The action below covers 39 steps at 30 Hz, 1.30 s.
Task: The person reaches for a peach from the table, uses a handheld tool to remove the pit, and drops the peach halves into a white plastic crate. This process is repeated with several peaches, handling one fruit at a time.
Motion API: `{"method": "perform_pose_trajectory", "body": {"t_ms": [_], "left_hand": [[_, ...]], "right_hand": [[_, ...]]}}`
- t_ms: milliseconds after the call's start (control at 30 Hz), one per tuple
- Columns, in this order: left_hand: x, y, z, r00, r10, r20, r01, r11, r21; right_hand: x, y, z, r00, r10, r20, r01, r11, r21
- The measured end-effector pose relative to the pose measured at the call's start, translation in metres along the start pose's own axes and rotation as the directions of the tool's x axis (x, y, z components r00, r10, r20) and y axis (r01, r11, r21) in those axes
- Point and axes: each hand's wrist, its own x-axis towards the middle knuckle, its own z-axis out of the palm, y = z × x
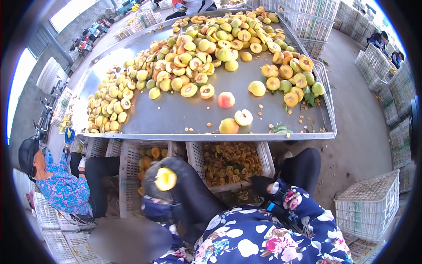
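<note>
My left hand (150,181), in a dark glove and blurred, is closed on a yellow peach half (165,179) whose cut face shows. It is over the edge of a white crate (124,176) with peach pieces inside. By the right edge of another white crate (267,163), filled with brownish peach scraps (231,163), is my right hand (261,185), also dark-gloved. Its fingers blend into the shadow, so I cannot make out what they hold. On the metal table (176,115) ahead lie a reddish whole peach (226,100) and a pale cut half (243,117).
A large heap of halved peaches (184,57) covers the table's far side, and loose pits are scattered nearer. A co-worker (66,185) in a blue floral top sits at left. Stacked crates (312,22) stand behind; an upturned-looking crate (367,207) is at right.
</note>
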Motion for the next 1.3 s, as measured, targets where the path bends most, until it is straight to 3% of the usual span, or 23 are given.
{"method": "perform_pose_trajectory", "body": {"t_ms": [33,67,100,133,167,233,300,367,433,500,567,600,667,700,800,867,900,967,1000,1067,1100,1167,1300], "left_hand": [[0.0,0.019,-0.016,0.982,-0.165,-0.096,0.136,0.957,-0.258],[0.007,0.021,-0.059,0.967,-0.173,-0.189,0.161,0.984,-0.078],[0.007,0.029,-0.064,0.972,-0.056,-0.228,0.132,0.932,0.337],[0.007,0.038,-0.067,0.962,0.064,-0.265,0.171,0.616,0.769],[0.006,0.048,-0.069,0.937,0.182,-0.297,0.251,0.241,0.938],[0.029,0.055,-0.058,0.931,0.278,-0.235,0.142,0.316,0.938],[0.075,0.046,-0.056,0.953,0.142,-0.268,0.036,0.825,0.565],[0.137,0.049,-0.033,0.951,-0.182,-0.248,0.211,0.973,0.095],[0.198,0.038,-0.005,0.97,-0.104,-0.221,0.178,0.921,0.346],[0.257,0.02,0.021,0.966,-0.065,-0.251,0.22,0.716,0.663],[0.379,-0.049,-0.046,0.996,0.061,-0.064,0.037,0.371,0.928],[0.389,-0.052,-0.029,0.988,0.032,-0.15,0.136,0.277,0.951],[0.378,-0.055,0.028,0.982,0.063,-0.177,0.184,-0.131,0.974],[0.406,-0.086,0.016,0.954,0.088,-0.288,0.271,0.164,0.949],[0.38,-0.07,0.039,0.964,-0.144,-0.222,0.265,0.516,0.815],[0.352,-0.05,0.052,0.947,-0.293,-0.131,0.303,0.68,0.668],[0.338,-0.039,0.058,0.923,-0.364,-0.12,0.35,0.672,0.652],[0.306,-0.028,0.065,0.921,-0.391,0.0,0.357,0.841,0.407],[0.29,-0.021,0.068,0.928,-0.37,0.048,0.339,0.889,0.307],[0.255,-0.006,0.069,0.94,-0.314,0.134,0.304,0.948,0.094],[0.236,-0.002,0.066,0.925,-0.306,0.227,0.308,0.951,0.028],[0.192,0.005,0.074,0.844,-0.434,0.315,0.505,0.842,-0.19],[0.115,-0.022,0.086,0.924,-0.264,0.275,0.348,0.879,-0.324]], "right_hand": [[-0.006,-0.007,-0.009,0.994,0.073,0.076,-0.085,0.981,0.172],[-0.005,-0.007,-0.011,0.998,0.058,0.039,-0.064,0.982,0.18],[-0.006,-0.006,-0.008,0.999,0.044,0.003,-0.044,0.981,0.189],[-0.006,-0.007,-0.007,0.999,0.031,-0.036,-0.023,0.98,0.2],[-0.005,-0.008,-0.008,1.0,0.026,0.007,-0.027,0.977,0.211],[-0.003,-0.011,-0.01,0.995,0.014,0.096,-0.036,0.973,0.228],[0.006,-0.002,0.008,0.996,-0.074,0.05,0.066,0.987,0.145],[0.02,0.007,0.021,0.992,-0.128,-0.015,0.129,0.984,0.122],[0.001,-0.017,-0.011,0.992,-0.047,0.115,0.021,0.976,0.215],[-0.004,-0.026,-0.032,0.972,-0.023,0.233,-0.051,0.951,0.306],[0.006,-0.017,-0.021,0.978,-0.076,0.195,0.011,0.95,0.313],[0.009,-0.016,-0.019,0.98,-0.087,0.179,0.026,0.948,0.317],[0.011,-0.014,-0.021,0.982,-0.118,0.146,0.081,0.968,0.238],[0.017,-0.01,-0.015,0.981,-0.154,0.114,0.128,0.97,0.206],[0.016,-0.016,-0.02,0.973,-0.213,0.084,0.193,0.961,0.199],[0.021,-0.012,-0.012,0.966,-0.253,0.045,0.242,0.954,0.175],[0.023,-0.012,-0.008,0.961,-0.275,0.023,0.268,0.95,0.162],[0.017,-0.021,-0.02,0.982,-0.185,0.04,0.171,0.958,0.228],[0.013,-0.024,-0.024,0.989,-0.138,0.052,0.12,0.959,0.258],[0.017,-0.011,-0.016,0.976,-0.203,-0.077,0.21,0.788,0.58],[0.01,-0.014,-0.021,0.961,-0.225,-0.159,0.275,0.739,0.615],[-0.021,-0.036,-0.056,0.902,-0.279,-0.328,0.424,0.71,0.562],[-0.053,-0.062,-0.096,0.819,-0.335,-0.466,0.552,0.681,0.48]]}}
